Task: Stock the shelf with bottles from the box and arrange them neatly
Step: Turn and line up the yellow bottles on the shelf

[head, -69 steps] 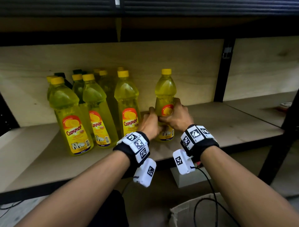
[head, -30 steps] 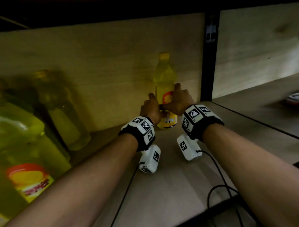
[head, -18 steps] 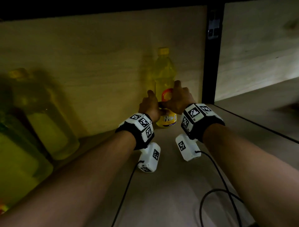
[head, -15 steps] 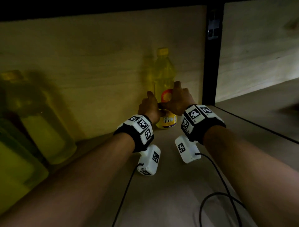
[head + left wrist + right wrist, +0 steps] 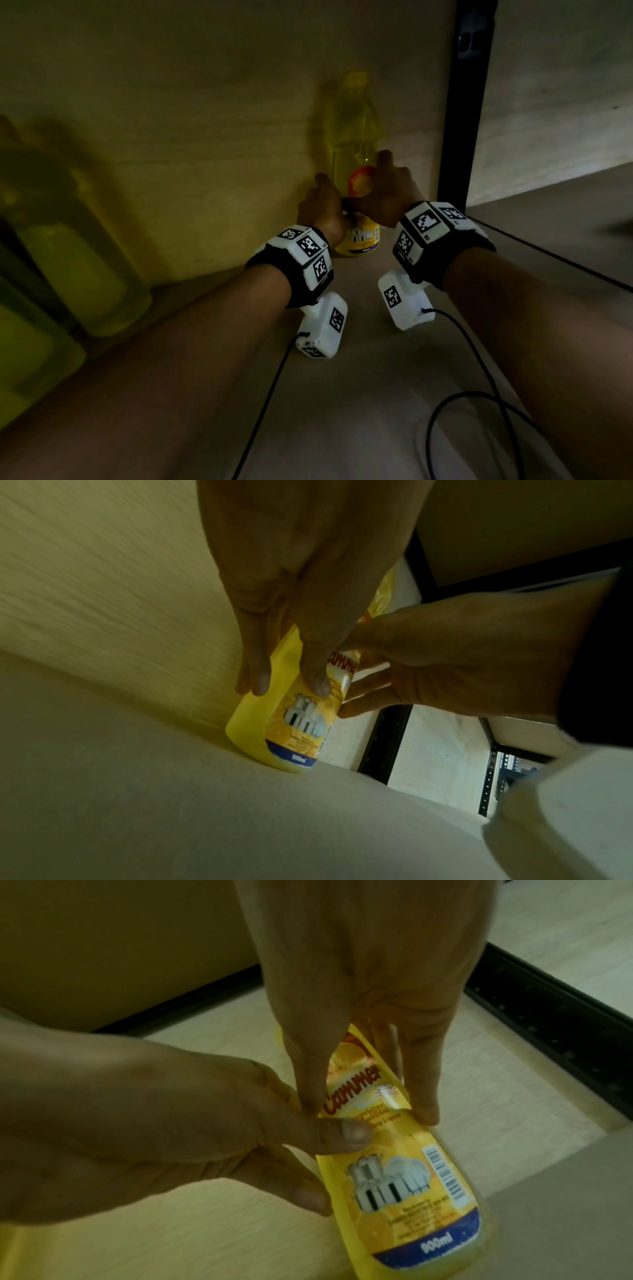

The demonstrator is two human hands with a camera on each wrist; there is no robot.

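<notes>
A yellow dish-liquid bottle [image 5: 356, 130] with a yellow cap stands upright on the wooden shelf board [image 5: 342, 394], close to the back wall and just left of a black upright post [image 5: 459, 120]. Both hands hold it at the label. My left hand [image 5: 320, 209] grips its left side, with the thumb across the label [image 5: 394, 1177] in the right wrist view. My right hand [image 5: 388, 192] grips its right side, fingers pointing down along the bottle [image 5: 270, 723]. The bottle's base rests on the board in the left wrist view.
Several other yellow bottles [image 5: 75, 260] stand blurred at the far left of the shelf. The back wall panel [image 5: 171, 85] runs behind them. Wrist-camera cables [image 5: 479, 394] trail over the board. Another shelf bay [image 5: 565, 212] lies right of the post.
The bottle, held in both hands, has gone from mid-shelf beside the other bottles to the back wall near the post. In the last half second the hands barely moved.
</notes>
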